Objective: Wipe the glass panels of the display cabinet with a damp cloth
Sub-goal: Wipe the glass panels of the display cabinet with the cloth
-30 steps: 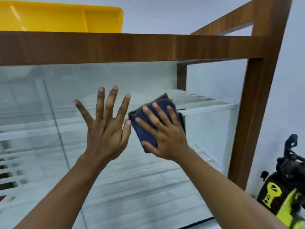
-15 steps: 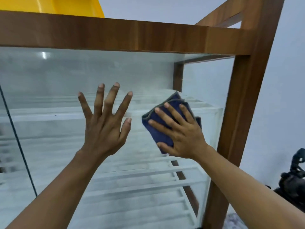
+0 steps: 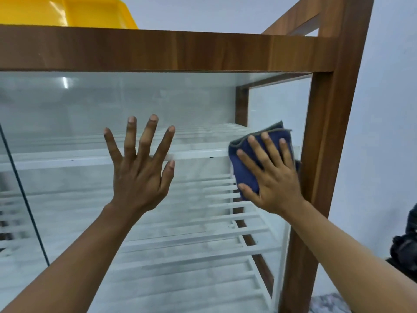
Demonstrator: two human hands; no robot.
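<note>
The right hand [image 3: 274, 177], fingers flat, presses the cloth [image 3: 245, 176] at the right edge of the glass panel [image 3: 191, 105], touching the post [image 3: 327, 143]. The left hand [image 3: 140, 175] is splayed and empty. The rest of the panel lies leftward.

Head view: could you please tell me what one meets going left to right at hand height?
Glass seam → left hand → right hand on cloth → wooden post → wall.

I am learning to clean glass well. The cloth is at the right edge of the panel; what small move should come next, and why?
Probably slide the blue cloth downward along the wooden post, with the right hand pressing it flat. The cloth sits against that post at mid height, and the glass panel below looks hazy and streaked.
</note>
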